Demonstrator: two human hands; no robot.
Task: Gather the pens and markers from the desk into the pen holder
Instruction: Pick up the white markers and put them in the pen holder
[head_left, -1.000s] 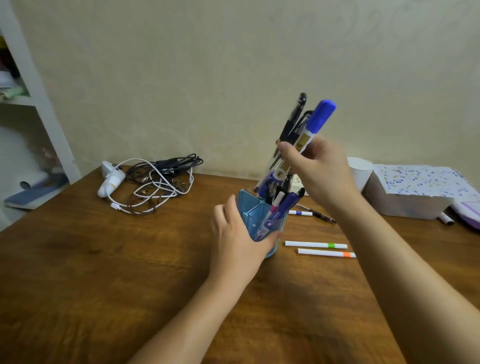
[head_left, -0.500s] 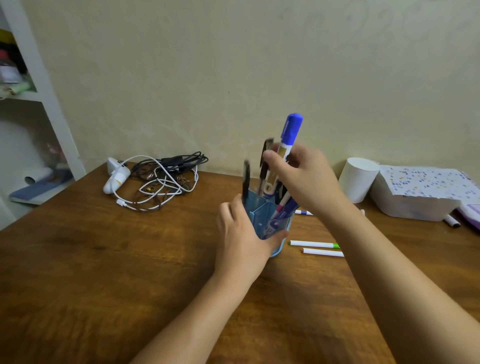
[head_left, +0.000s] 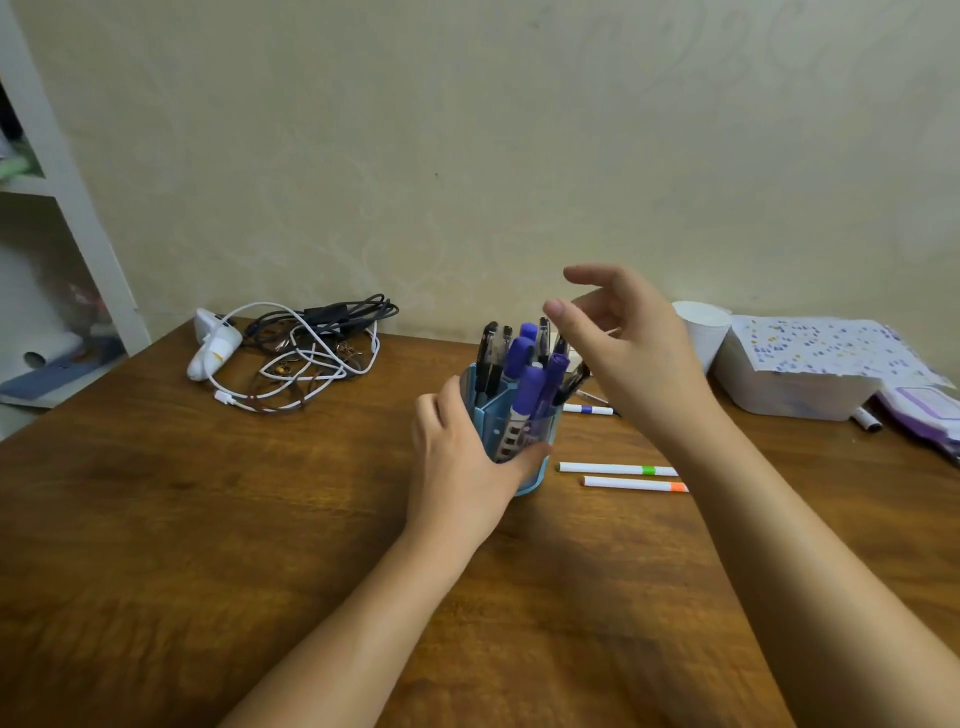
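A pale patterned wall backs a brown wooden desk (head_left: 208, 519), with a white shelving unit (head_left: 67, 197) at its far left edge. The blue pen holder (head_left: 524, 426) stands near the middle of the desk, crowded with black pens (head_left: 491, 353) and purple-capped markers (head_left: 530, 384) that lean toward its right side. Well to the left of the holder lies a tangle of black and white cables (head_left: 306, 353); well to its right sit a white cup (head_left: 701, 327) and a white box (head_left: 800, 379) under speckled paper.

The person's left hand (head_left: 462, 462) is wrapped around the near side of the holder, thumb across its front, steadying it. The right hand (head_left: 623, 343) hovers just above and right of the holder with thumb and fingers spread apart, holding nothing.

Work remains. Just right of the holder's base lie two white markers, one green-banded (head_left: 618, 469) and one orange-banded (head_left: 634, 484), side by side. A blue-banded marker (head_left: 589, 409) lies behind them, close to the holder, and another pen tip (head_left: 866, 420) shows by the white box.

The risk from here looks plain: the holder is nearly full and its load leans, so forcing more markers in could tip it or flick one back out if the left hand lets go. The round markers could also roll away from a careless reach.
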